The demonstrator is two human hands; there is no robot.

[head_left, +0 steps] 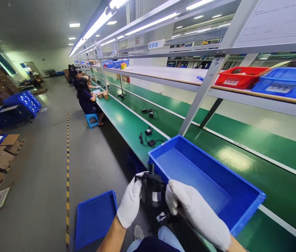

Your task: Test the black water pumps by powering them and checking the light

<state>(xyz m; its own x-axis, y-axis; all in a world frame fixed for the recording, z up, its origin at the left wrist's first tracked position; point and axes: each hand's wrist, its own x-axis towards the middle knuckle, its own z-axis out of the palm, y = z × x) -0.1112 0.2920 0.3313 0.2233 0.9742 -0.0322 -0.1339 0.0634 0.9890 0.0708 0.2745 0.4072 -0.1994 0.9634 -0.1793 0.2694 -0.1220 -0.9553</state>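
"So, where do we have the black unit (150, 187)?"

"Off the bench (129, 129), held up in front of the body, at the near side of the blue tray (190, 171). Spout (151, 168) pointing up, pale label (156, 197) facing us. Whether it brushes the tray wall, we can't tell from this angle."

"And the fingers?"

"Left hand (131, 200), white-gloved: fingers curled round the unit's left side, tips partly lost to view. Right hand (183, 199), gloved too: fingers bunched, hardly any gap between them, just beside the unit's right side. We can't tell whether they pinch some part of it; too dark there."

"How do we expect it to handle?"

"Stiff and hard-shelled, by our reckoning; moderate weight. Casing looks smooth, so we'd allow for some slip under glove fabric. We'd call the spout the fragile bit: no lifting or twisting by it."

"Best hold, then?"

"Round the thick body, a palm on each side, below the spout. Also noted: small black devices (148, 131) on the bench, cords (141, 139) loose beside them. Any cord on ours, we can't make out clearly; we'd watch for a snag."
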